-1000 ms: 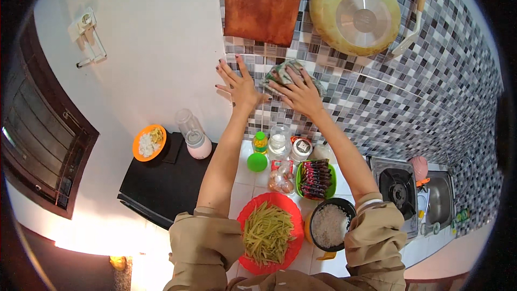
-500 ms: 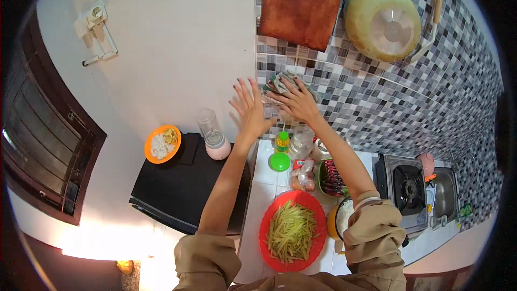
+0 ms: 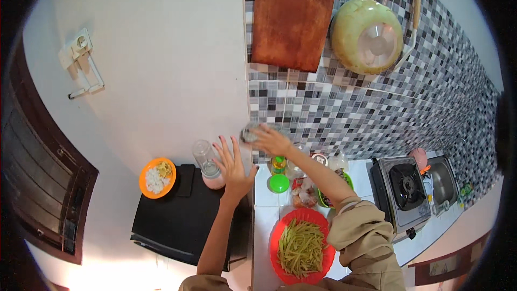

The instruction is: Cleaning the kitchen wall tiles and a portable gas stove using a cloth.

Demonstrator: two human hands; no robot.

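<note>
My right hand (image 3: 271,140) presses a crumpled grey-green patterned cloth (image 3: 250,132) against the tiled wall (image 3: 318,110), close to the corner where it meets the white wall. Motion blurs the fingers and the cloth a little. My left hand (image 3: 236,171) is open and holds nothing, its fingers spread and pointing up. It is raised beside a small blender with a clear cup (image 3: 204,153) and a pink base (image 3: 214,182). Below the right hand stand a bottle with a green cap (image 3: 278,165) and a round green lid (image 3: 279,184).
A red plate (image 3: 276,269) of pale green strips rests on the white counter. An orange plate (image 3: 143,186) sits on a black cabinet-like appliance (image 3: 177,226) at left. Overhead hang a wooden board (image 3: 291,21) and a pan (image 3: 366,35). A stove (image 3: 406,186) and sink (image 3: 442,180) lie right.
My right hand has moved down and slightly left along the tiles with the cloth. My left hand has dropped toward the blender. The whole view has shifted, so the wall hangings appear lower.
</note>
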